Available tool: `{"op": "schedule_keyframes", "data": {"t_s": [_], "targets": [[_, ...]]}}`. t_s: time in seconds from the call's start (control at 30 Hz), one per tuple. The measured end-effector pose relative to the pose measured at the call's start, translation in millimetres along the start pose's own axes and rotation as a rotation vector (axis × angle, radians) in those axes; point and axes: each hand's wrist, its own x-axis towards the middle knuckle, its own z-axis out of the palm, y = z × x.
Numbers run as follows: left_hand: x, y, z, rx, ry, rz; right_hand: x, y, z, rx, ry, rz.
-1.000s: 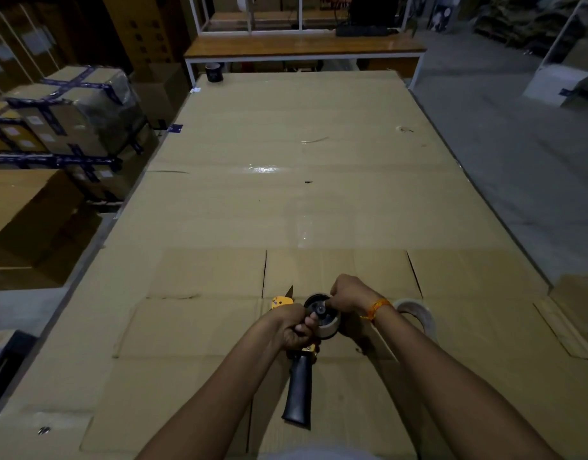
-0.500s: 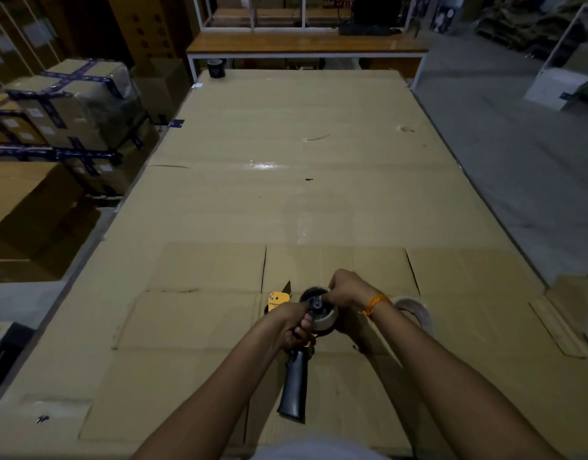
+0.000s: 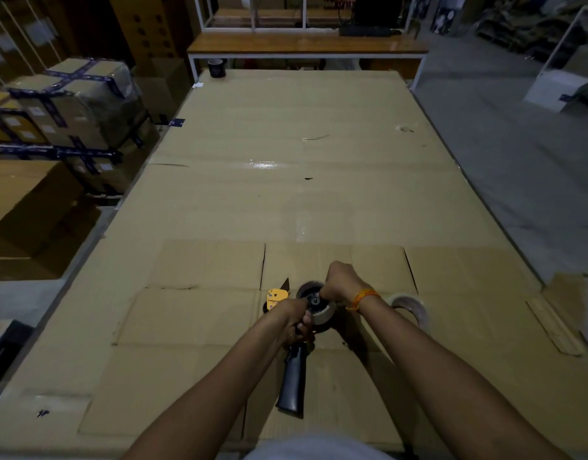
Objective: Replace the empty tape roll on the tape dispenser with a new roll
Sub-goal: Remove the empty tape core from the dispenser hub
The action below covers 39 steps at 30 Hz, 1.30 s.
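Little has shifted since a moment ago: both hands stay locked on the yellow-and-black tape dispenser (image 3: 294,330) over the cardboard-covered desk (image 3: 286,194). Left hand (image 3: 294,318) clutches its frame; right hand (image 3: 340,282) pinches the pale empty tape roll (image 3: 322,315). A clear new tape roll (image 3: 410,307) waits right.

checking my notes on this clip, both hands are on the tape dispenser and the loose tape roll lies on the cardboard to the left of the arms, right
Not quite. The head view shows the loose tape roll lying on the cardboard to the right of the arms, just beyond the right hand. The rest holds: the left hand and the right are both on the tape dispenser.
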Motion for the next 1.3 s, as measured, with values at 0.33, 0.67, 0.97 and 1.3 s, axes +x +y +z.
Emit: {"op": "schedule_keyframes", "data": {"t_s": [0.33, 0.67, 0.97, 1.3], "targets": [[-4.9, -7.8, 6.3, 0.077, 0.098, 0.064, -1.5, -6.3, -0.8, -0.021, 0.042, -0.036], [-20.7, -3.3, 20.3, 0.015, 0.164, 0.111, -13.3, -5.1, 1.3, -0.145, 0.181, -0.128], [-39.3, 24.1, 15.8, -0.021, 0.156, 0.260, -4.8, 13.1, -53.5, 0.181, -0.196, -0.230], [-53.8, 27.8, 17.3, -0.112, 0.112, 0.373, -9.9, 66.7, -92.5, 0.680, -0.327, -0.205]]}}
